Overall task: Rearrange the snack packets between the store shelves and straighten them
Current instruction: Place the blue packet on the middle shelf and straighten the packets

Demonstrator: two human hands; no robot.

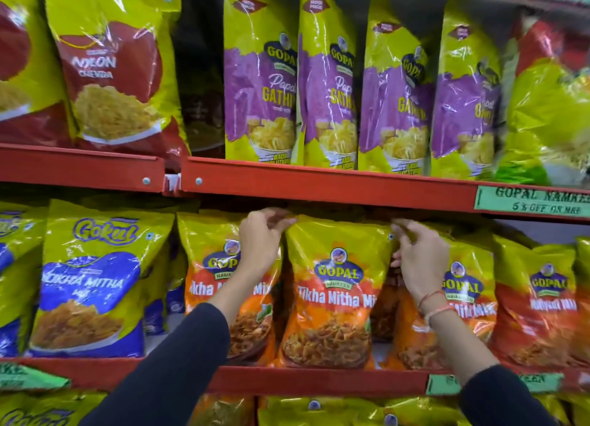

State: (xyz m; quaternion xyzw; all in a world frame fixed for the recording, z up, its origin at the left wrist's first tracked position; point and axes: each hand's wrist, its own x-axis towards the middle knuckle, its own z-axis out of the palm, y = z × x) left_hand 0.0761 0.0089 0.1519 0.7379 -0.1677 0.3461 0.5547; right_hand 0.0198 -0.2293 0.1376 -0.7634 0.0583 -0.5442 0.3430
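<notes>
An orange and yellow Tikha Mitha Mix packet (333, 294) stands upright in the middle of the lower red shelf (319, 381). My left hand (263, 240) pinches its top left corner. My right hand (418, 256) grips its top right corner. Similar orange packets stand on both sides: one (220, 266) behind my left arm, another (466, 291) behind my right wrist. The packet's top edge reaches just under the upper shelf's rail.
The upper red shelf (319, 183) carries purple Papdi Gathiya packets (329, 90) and a red Nylon Chevda packet (111, 74), with a dark gap (201, 74) between them. Blue Gokul packets (92, 282) stand lower left. A green price label (533, 200) hangs at right.
</notes>
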